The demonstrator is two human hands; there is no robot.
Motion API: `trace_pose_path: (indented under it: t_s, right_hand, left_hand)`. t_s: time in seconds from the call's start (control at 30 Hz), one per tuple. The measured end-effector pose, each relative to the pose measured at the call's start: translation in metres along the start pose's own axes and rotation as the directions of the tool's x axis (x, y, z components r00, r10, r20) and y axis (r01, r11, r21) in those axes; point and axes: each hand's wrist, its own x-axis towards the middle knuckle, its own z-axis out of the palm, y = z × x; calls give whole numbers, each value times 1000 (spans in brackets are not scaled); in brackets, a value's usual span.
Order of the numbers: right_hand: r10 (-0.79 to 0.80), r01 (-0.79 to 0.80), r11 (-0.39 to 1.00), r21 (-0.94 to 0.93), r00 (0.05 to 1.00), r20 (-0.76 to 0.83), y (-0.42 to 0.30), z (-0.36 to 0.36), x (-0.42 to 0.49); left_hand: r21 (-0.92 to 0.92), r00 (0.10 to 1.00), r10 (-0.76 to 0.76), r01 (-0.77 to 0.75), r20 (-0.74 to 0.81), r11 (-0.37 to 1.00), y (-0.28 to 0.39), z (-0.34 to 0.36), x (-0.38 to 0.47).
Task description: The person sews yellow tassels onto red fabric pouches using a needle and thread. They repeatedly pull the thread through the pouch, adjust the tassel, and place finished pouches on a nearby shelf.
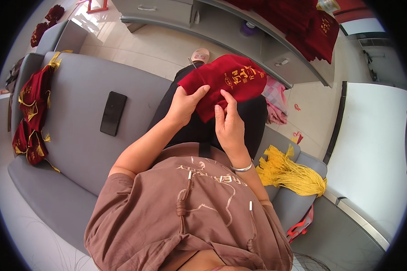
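A dark red velvet-like cloth pouch (pixel 220 73) with gold writing lies across my knees. My left hand (pixel 187 105) pinches its near left edge between thumb and fingers. By the pouch's near edge is my right hand (pixel 230 125), thumb and index finger apart. Its index fingertip is at the cloth; whether it presses on it I cannot tell. A thin pale rod (pixel 192 63) shows beside the pouch's far left edge, partly hidden. To my right, a bundle of yellow tasselled cords (pixel 293 172) drapes over the sofa arm.
Red pouches with yellow drawstrings (pixel 34 101) lie along the left of the grey sofa (pixel 78 111), near a black phone (pixel 113 113). More red pouches (pixel 320 35) cover the grey cabinet (pixel 169 20) ahead. Pink checked cloth (pixel 276 101) hangs beside my right knee.
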Motion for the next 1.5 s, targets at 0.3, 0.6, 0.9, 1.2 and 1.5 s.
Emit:
trace_pose_path:
  t_s: [0.3,0.6,0.9,1.2,1.5]
  right_hand:
    - [72,-81,953,293,997,39,17,-1,-18]
    - [209,-277,938,-210,932,-297,110,-68,-110]
    - [348,-594,564,-574,801,-487,193,-147,-193]
    - [471,-641,445,-626,762,-445,213,-154,-188]
    - [474,-607,482,-632,787,-394,187,-154,-179]
  left_hand:
    - [169,997,20,-32,75,985,-5,-7,-4]
    - [147,989,21,0,-144,989,19,-57,20]
    - [88,996,-45,52,-78,995,9,-74,29]
    - [62,990,-72,80,-117,995,6,-77,30]
    - [37,990,-89,94,-107,995,7,-77,31]
